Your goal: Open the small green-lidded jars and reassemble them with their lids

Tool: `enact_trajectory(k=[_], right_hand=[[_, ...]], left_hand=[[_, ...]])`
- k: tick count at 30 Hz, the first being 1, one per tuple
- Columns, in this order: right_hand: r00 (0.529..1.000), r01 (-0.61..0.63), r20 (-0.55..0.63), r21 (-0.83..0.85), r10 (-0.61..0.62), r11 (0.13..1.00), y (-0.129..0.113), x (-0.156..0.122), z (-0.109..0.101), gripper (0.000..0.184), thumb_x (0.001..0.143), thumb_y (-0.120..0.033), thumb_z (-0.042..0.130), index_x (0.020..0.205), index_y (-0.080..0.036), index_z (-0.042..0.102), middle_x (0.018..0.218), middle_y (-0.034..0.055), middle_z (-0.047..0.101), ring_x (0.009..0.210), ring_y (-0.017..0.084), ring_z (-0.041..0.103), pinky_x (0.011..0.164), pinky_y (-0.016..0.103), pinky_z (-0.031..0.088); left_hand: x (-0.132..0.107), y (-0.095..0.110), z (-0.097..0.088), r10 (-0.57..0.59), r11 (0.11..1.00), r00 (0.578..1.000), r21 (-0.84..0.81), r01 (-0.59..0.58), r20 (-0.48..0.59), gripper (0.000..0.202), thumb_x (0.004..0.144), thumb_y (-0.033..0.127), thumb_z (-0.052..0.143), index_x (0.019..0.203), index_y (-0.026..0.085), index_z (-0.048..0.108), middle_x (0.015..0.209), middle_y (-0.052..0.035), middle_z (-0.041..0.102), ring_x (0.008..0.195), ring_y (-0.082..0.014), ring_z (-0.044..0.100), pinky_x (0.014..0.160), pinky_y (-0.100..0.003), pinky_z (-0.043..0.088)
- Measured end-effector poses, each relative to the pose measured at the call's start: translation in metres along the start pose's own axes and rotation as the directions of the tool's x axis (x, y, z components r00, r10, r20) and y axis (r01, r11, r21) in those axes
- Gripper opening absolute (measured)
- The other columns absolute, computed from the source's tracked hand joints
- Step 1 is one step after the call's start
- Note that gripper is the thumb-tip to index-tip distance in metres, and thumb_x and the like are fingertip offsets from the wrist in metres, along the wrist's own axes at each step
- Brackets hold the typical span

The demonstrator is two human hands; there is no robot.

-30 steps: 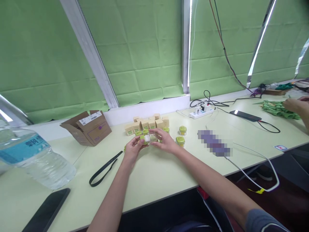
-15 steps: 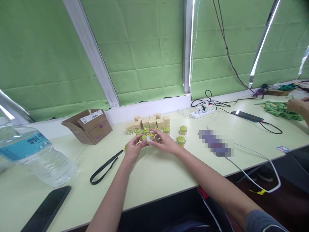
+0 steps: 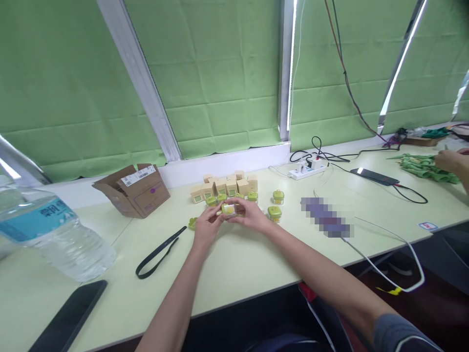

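Note:
Between my left hand (image 3: 207,224) and my right hand (image 3: 250,215) is a small clear container with a green lid (image 3: 229,209). Fingers of both hands close on it from either side, just above the table. Several like containers, such as one with a green lid (image 3: 274,212) and another green-lidded one (image 3: 278,196), stand to the right and behind my hands. A loose green piece (image 3: 192,223) lies at the left of my left hand. Small cardboard boxes (image 3: 220,187) are grouped behind the containers.
At the left stand an open carton (image 3: 136,192), a large water bottle (image 3: 54,230), a black strap (image 3: 157,254) and a phone (image 3: 69,318). A power strip (image 3: 307,171) and another phone (image 3: 374,176) lie right. Another person's hand (image 3: 452,161) is by green items (image 3: 421,167).
The container in my hands has been turned, so its yellowish face now shows. My left hand has shifted slightly, uncovering more of the loose green piece.

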State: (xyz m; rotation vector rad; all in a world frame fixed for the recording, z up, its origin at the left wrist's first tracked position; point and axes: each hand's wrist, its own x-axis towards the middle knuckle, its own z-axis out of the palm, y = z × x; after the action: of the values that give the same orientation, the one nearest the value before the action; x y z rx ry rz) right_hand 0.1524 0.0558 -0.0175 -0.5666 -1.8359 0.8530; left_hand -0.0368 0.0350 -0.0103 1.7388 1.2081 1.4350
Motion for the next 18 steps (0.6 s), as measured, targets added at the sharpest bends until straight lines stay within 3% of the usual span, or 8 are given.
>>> enact_trajectory(k=[3,7,10,12,16,18], right_hand=[[0.996,-0.018,-0.093,-0.065,0.012,0.998,0.003,0.002,0.008,0.052,0.078,-0.033,0.077,0.126,-0.022,0.059,0.114,0.0065,0.068,0.081,0.015,0.066,0.080,0.033,0.057],[0.983,0.005,-0.176,-0.233,-0.047,0.973,0.002,0.005,0.019,0.052,0.082,-0.030,0.071,0.131,-0.023,0.056,0.112,0.0064,0.068,0.076,0.015,0.063,0.076,0.033,0.056],[0.984,0.089,-0.120,-0.306,-0.131,0.948,-0.003,0.005,0.019,0.061,0.082,-0.032,0.071,0.138,-0.023,0.048,0.130,0.0107,0.062,0.103,0.022,0.064,0.093,0.040,0.053],[0.983,0.130,-0.072,-0.372,-0.169,0.919,-0.007,0.004,0.013,0.063,0.083,-0.035,0.070,0.140,-0.023,0.046,0.137,0.0119,0.057,0.122,0.025,0.056,0.104,0.044,0.046],[0.978,0.057,-0.157,-0.422,-0.135,0.905,-0.008,0.001,-0.004,0.034,0.093,-0.030,0.056,0.126,-0.022,0.058,0.125,0.0098,0.065,0.118,0.024,0.059,0.102,0.042,0.046],[0.973,0.005,-0.206,-0.421,-0.101,0.907,-0.006,0.001,-0.010,0.026,0.093,-0.026,0.054,0.117,-0.021,0.063,0.118,0.0086,0.069,0.112,0.023,0.062,0.098,0.041,0.048]], left_hand=[[-0.003,0.006,0.006,0.119,0.984,0.993,0.135,-0.114,-0.026,0.047,0.080,0.055,0.067,0.116,0.025,0.073,0.100,-0.0067,0.064,0.087,-0.0201,0.062,0.078,-0.032,0.052],[-0.006,0.013,0.007,0.081,0.989,0.996,0.121,-0.085,0.037,0.054,0.081,0.049,0.069,0.131,0.029,0.064,0.113,-0.0065,0.063,0.094,-0.0203,0.063,0.088,-0.034,0.051],[0.000,0.015,-0.002,0.037,0.999,0.996,0.016,-0.038,0.079,0.059,0.079,0.044,0.072,0.134,0.029,0.060,0.124,-0.0071,0.062,0.098,-0.0208,0.064,0.091,-0.035,0.052],[0.009,0.015,-0.012,0.036,0.999,0.998,0.031,-0.038,0.058,0.058,0.076,0.040,0.074,0.131,0.027,0.062,0.127,-0.0079,0.062,0.098,-0.0212,0.064,0.091,-0.036,0.051],[0.031,0.011,-0.035,0.030,0.933,0.999,0.357,-0.036,0.023,0.049,0.072,0.029,0.072,0.120,0.025,0.066,0.115,-0.0080,0.067,0.099,-0.0253,0.063,0.090,-0.039,0.049],[0.041,0.006,-0.042,0.007,0.861,0.995,0.506,-0.058,0.102,0.045,0.068,0.026,0.071,0.113,0.024,0.069,0.108,-0.0086,0.068,0.097,-0.0280,0.062,0.088,-0.041,0.049]])
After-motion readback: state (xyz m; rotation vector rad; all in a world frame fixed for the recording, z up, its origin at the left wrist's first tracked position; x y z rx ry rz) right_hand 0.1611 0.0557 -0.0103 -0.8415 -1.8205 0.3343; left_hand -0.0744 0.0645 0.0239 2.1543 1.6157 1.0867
